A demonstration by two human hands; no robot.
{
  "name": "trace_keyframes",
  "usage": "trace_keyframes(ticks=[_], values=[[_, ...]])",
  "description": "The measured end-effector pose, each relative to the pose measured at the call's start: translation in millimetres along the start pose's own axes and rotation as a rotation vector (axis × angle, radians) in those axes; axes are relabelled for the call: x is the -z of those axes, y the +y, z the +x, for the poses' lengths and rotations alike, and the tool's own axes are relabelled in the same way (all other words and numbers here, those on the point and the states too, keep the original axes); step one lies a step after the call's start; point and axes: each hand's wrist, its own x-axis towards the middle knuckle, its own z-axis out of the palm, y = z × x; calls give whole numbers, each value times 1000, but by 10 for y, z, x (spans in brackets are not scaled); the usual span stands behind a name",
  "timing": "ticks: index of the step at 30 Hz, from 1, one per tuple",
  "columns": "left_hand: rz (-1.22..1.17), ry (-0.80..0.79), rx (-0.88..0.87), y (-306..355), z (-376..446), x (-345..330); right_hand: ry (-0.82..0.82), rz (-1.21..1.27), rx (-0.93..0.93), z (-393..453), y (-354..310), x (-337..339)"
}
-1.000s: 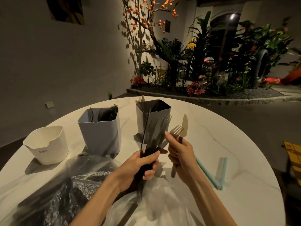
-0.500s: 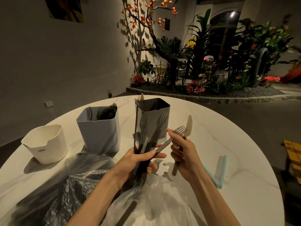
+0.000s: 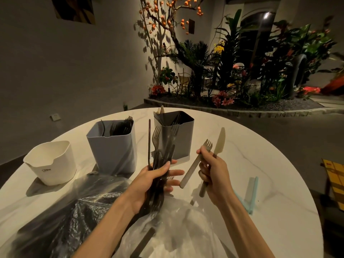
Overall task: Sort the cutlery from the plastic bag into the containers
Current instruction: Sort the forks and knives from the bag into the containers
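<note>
Blue bin (image 3: 111, 146) holds dark forks, grey bin (image 3: 176, 135) pale knives; both hands (image 3: 149, 183) (image 3: 214, 175) grip cutlery.

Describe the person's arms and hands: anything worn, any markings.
Both forearms are bare, with no sleeves in view. The left hand and right hand wear no gloves, and no rings, watch or bracelets show. No markings are visible in this dim light.

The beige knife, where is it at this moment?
In the head view, the beige knife stands upright in the right hand, beside a grey fork, right of the dark grey container.
</note>
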Motion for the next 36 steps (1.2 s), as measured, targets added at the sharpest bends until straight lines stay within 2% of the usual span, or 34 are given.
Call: trace_keyframes(ticks=[5,10,14,21,26,31,36], values=[[42,-13,11,-14,-5,35,-48,-242,-20,-37,18,-90],[48,-78,13,-30,1,0,-73,-319,29,-67,86,-164],[142,-92,12,-10,-40,-31,-119,-405,38,-104,112,-180],[75,-145,86,7,-81,-32,113,-171,61,-62,19,-110],[32,-163,77,2,-75,-59,190,-53,64,-57,9,-77],[-145,-89,-19,15,-39,-26,301,5,70,28,16,-45],[-498,-69,-123,34,19,24,271,-5,58,10,65,-78]])
